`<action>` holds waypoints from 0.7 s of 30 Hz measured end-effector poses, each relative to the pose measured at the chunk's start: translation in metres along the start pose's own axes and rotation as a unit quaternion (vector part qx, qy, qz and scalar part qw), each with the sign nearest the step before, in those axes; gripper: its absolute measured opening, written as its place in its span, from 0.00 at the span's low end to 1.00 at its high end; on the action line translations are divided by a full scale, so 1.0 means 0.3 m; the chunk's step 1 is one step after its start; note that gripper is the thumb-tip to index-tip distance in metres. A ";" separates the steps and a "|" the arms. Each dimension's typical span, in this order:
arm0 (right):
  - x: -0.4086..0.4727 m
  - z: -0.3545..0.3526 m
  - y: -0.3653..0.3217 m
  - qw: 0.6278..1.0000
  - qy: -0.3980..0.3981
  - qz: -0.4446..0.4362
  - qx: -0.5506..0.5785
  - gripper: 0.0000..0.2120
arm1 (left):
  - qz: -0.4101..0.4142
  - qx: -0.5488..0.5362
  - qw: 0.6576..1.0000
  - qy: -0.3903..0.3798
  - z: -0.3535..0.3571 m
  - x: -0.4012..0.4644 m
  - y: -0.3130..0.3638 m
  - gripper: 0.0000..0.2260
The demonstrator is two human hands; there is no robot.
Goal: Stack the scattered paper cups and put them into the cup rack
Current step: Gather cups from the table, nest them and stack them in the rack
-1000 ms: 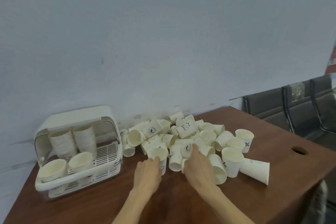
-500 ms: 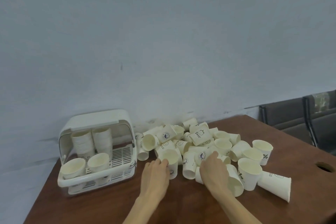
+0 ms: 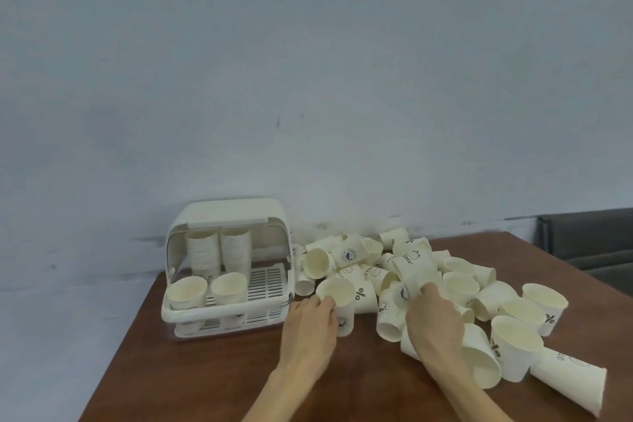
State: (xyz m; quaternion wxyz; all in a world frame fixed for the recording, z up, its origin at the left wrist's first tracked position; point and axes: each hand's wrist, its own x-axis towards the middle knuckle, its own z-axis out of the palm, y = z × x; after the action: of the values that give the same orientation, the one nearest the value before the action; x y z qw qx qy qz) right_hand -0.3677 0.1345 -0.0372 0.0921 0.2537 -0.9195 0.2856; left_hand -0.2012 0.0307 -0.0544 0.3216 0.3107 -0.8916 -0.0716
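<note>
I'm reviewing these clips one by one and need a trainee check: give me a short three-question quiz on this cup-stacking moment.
1. True or false: the cup rack stands to the right of the loose pile of paper cups.
2. Which hand touches the upright cup at the near left edge of the pile? A) the left hand B) the right hand C) neither
3. Fill in: inside the rack, the two tall stacks of cups stand ______ the two shorter ones at the front.

Key
1. False: it stands to the left.
2. A
3. behind
</note>
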 end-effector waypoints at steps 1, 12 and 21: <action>-0.007 -0.003 -0.016 1.000 0.005 -0.016 -0.002 0.06 | -0.004 -0.002 1.000 0.006 -0.008 -0.003 -0.011 0.08; -0.102 0.085 -0.260 0.984 -0.015 -0.178 -0.014 0.07 | -0.065 0.026 0.996 0.048 -0.171 -0.021 -0.191 0.10; -0.176 0.154 -0.416 0.969 -0.035 -0.243 0.018 0.07 | -0.108 0.072 0.988 0.086 -0.293 -0.031 -0.355 0.09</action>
State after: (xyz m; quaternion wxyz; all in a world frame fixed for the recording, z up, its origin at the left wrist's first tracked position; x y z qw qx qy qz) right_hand -0.2590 0.0415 -0.0320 0.1215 0.4811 -0.8276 0.2624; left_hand -0.0873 -0.0423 -0.0253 0.3646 0.4325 -0.8245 -0.0148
